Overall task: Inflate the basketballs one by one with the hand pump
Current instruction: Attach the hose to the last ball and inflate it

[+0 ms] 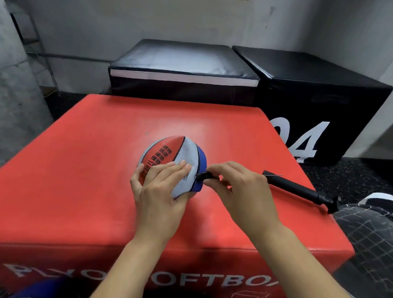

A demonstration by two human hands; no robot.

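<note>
A small red, white and blue basketball, partly flat, lies on the red soft plyo box. My left hand rests on its near side with the fingers laid over the white panel and the thumb round the left side. My right hand pinches a small black nozzle piece against the ball's blue edge. The black hand pump lies on the box to the right, its handle end near the box's right edge. Any hose joining nozzle and pump is hidden behind my right hand.
Two black padded boxes stand behind the red box, the right one marked 04. My knee in checked trousers is at the right. A blue object shows at the bottom edge. Grey walls close the back.
</note>
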